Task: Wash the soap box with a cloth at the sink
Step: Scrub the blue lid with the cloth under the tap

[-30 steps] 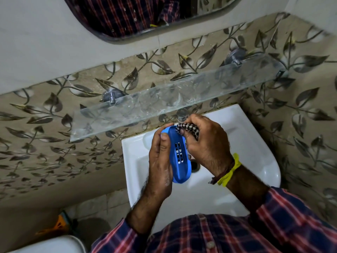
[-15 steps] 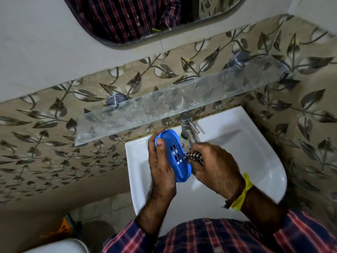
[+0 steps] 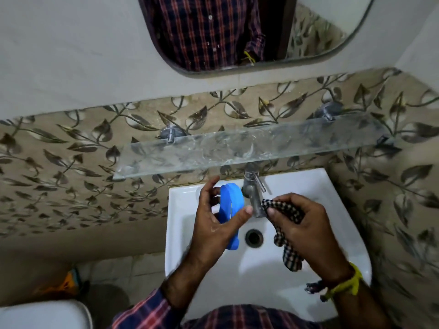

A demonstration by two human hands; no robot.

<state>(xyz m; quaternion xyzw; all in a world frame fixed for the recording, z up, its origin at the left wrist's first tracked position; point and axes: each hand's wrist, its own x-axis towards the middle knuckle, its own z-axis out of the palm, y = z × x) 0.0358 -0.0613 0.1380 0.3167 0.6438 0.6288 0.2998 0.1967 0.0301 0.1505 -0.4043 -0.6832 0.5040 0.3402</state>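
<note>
My left hand point(image 3: 213, 224) holds a blue plastic soap box point(image 3: 231, 205) on edge over the left part of the white sink point(image 3: 332, 236), thumb across its front and fingers behind it. My right hand point(image 3: 301, 231) grips a checked black-and-white cloth point(image 3: 286, 236), bunched at the fingertips with a tail hanging down over the basin. The cloth sits just right of the soap box and is apart from it. The chrome tap point(image 3: 253, 193) stands between the two hands.
A glass shelf point(image 3: 237, 148) on chrome brackets juts out above the tap. A mirror point(image 3: 237, 32) hangs higher on the wall. The drain point(image 3: 253, 237) lies in the basin's middle. Leaf-patterned tiles cover the walls. A white toilet edge point(image 3: 45, 314) shows at bottom left.
Both hands have dropped lower into the basin. The cloth has come off the soap box and moved right, past the tap spout. The soap box has turned more edge-on.
</note>
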